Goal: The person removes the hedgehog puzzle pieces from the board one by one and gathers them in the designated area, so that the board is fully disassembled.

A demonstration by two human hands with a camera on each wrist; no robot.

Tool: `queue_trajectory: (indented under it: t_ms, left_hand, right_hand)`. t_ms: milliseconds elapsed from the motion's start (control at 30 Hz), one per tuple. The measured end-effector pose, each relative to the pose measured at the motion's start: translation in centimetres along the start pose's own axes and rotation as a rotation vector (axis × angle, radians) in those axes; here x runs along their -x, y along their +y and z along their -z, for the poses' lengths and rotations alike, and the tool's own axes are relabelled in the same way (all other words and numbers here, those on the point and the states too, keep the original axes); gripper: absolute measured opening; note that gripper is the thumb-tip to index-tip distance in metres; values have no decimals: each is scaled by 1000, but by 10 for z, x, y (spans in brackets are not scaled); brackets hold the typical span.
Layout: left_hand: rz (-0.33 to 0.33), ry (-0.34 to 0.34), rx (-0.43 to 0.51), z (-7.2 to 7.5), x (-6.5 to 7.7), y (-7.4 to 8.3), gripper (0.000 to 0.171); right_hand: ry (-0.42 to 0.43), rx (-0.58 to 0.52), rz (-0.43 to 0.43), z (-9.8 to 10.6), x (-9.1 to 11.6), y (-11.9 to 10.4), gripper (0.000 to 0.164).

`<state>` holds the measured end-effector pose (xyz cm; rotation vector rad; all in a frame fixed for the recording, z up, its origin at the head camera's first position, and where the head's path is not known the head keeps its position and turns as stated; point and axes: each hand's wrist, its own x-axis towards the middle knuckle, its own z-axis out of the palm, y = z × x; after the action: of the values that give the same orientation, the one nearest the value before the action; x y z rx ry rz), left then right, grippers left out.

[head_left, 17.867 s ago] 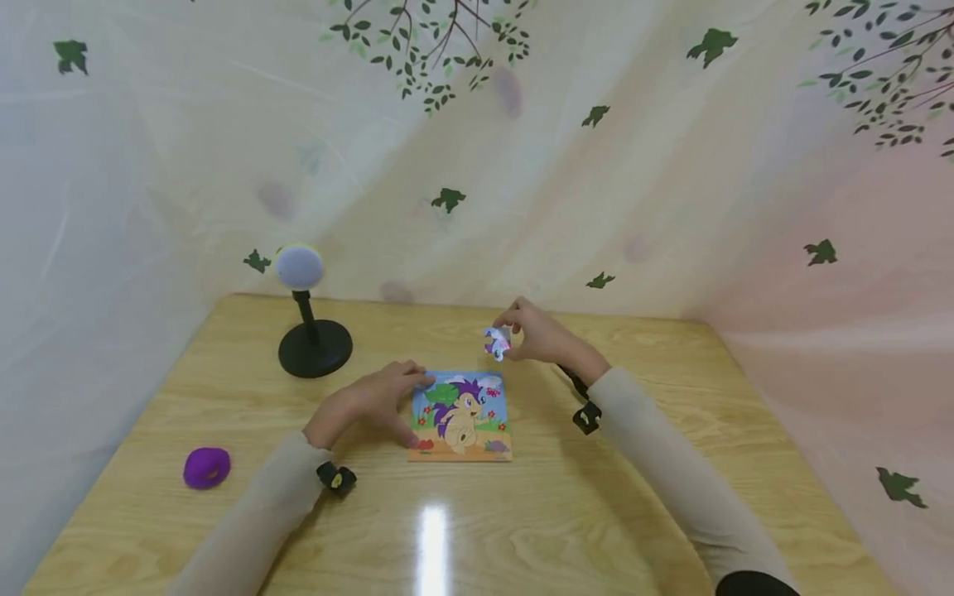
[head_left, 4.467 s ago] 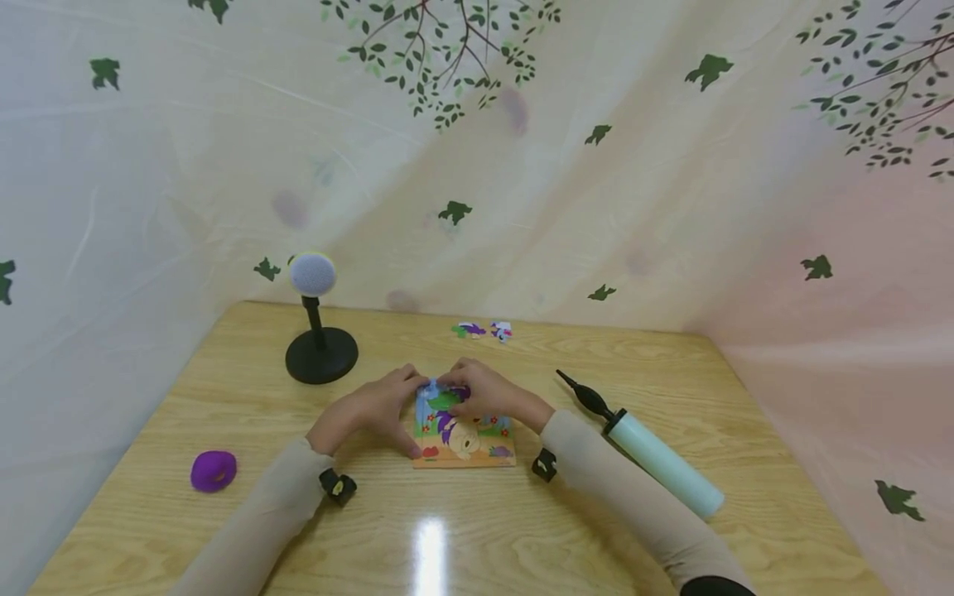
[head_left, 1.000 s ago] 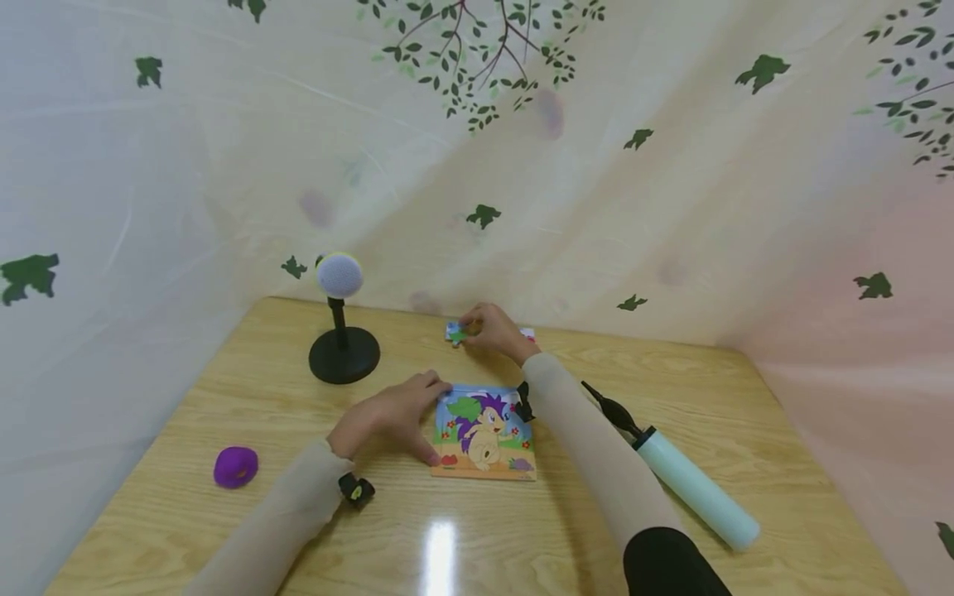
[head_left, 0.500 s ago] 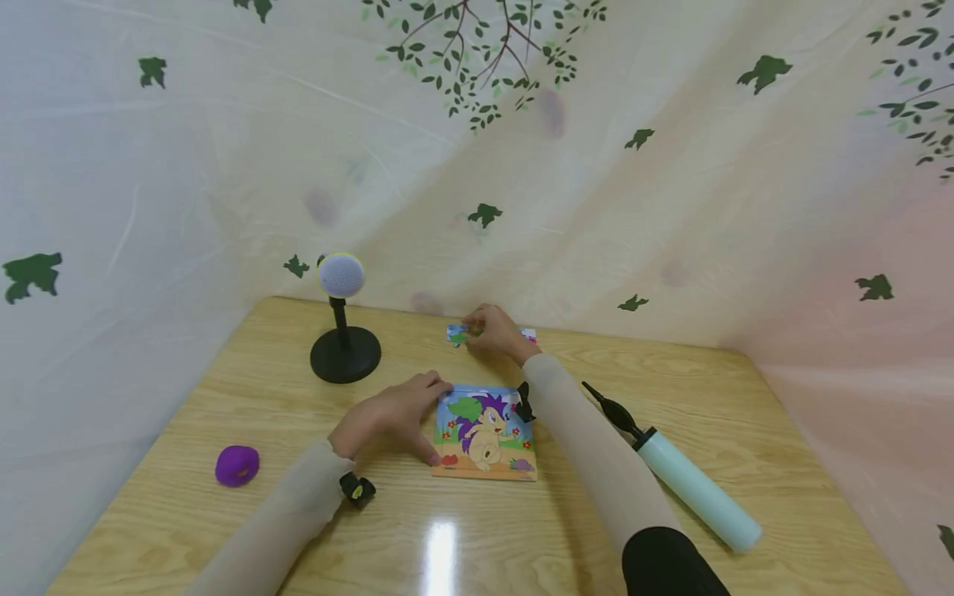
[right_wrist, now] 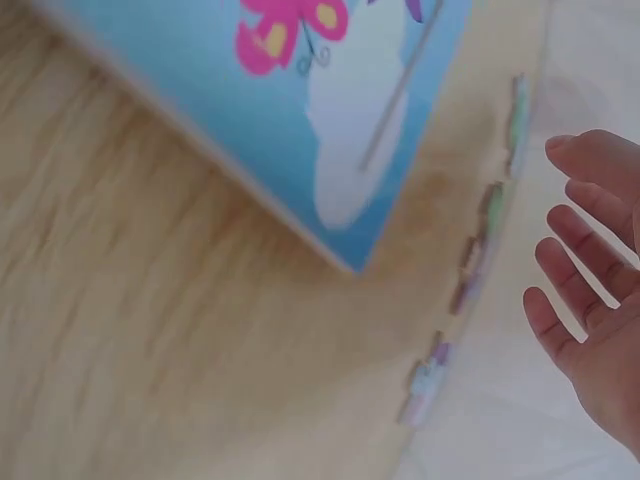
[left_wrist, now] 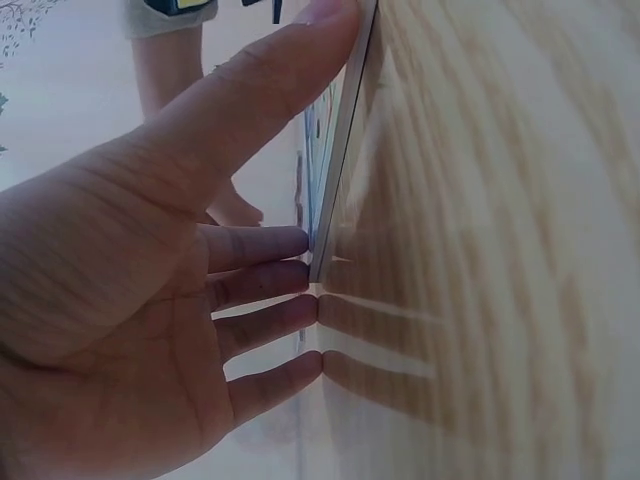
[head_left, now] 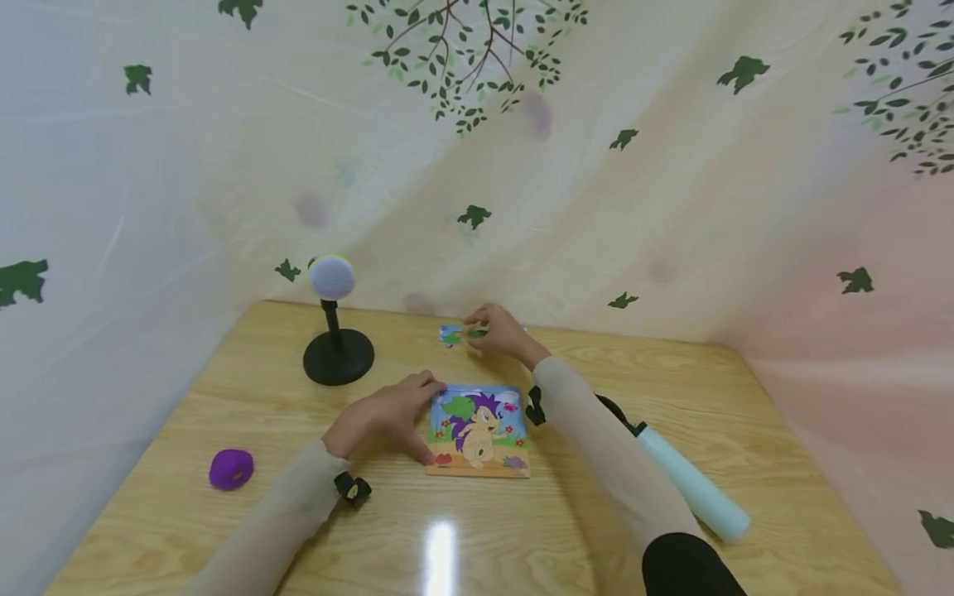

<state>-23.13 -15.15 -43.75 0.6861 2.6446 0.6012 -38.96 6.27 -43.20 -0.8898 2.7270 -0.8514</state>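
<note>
A square picture puzzle board point(head_left: 479, 463) with a purple-haired hedgehog lies flat mid-table. My left hand point(head_left: 387, 418) rests along its left side, thumb near the bottom corner and fingers at the top corner. In the left wrist view, the straight fingers point(left_wrist: 265, 330) touch the board and table. At the table's back, my right hand point(head_left: 503, 333) is over a row of small puzzle pieces. A blue-and-green piece point(head_left: 450, 334) lies left of it, a green one point(head_left: 477, 334) by its fingertips. In the right wrist view that hand point(right_wrist: 600, 250) has spread fingers, holding nothing; another piece point(right_wrist: 427, 380) lies nearby.
A round-headed object on a black stand point(head_left: 339, 358) stands at the back left. A purple lump point(head_left: 231, 469) lies front left. A pale blue hand pump point(head_left: 693, 484) lies to the right, partly behind the right forearm. A leaf-printed curtain point(head_left: 477, 165) hangs behind the table.
Since 4.5 s ago, the right hand has left the board and a blue-and-green piece now lies at the back left of the others. Lately that hand has shifted slightly right; the left stays put.
</note>
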Motion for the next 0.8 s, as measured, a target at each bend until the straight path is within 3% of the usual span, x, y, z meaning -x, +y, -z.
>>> queue_trajectory:
  t_ms: [367, 500, 800]
  left_hand:
    - [-1, 3, 34, -2, 2, 1, 113]
    - [5, -8, 42, -2, 4, 3, 114]
    - [-8, -25, 14, -4, 7, 5, 115]
  right_hand:
    - [10, -18, 196, 22, 38, -7, 39]
    - [-28, -17, 215, 23, 57, -15, 41]
    - [-72, -12, 275, 6, 95, -32, 43]
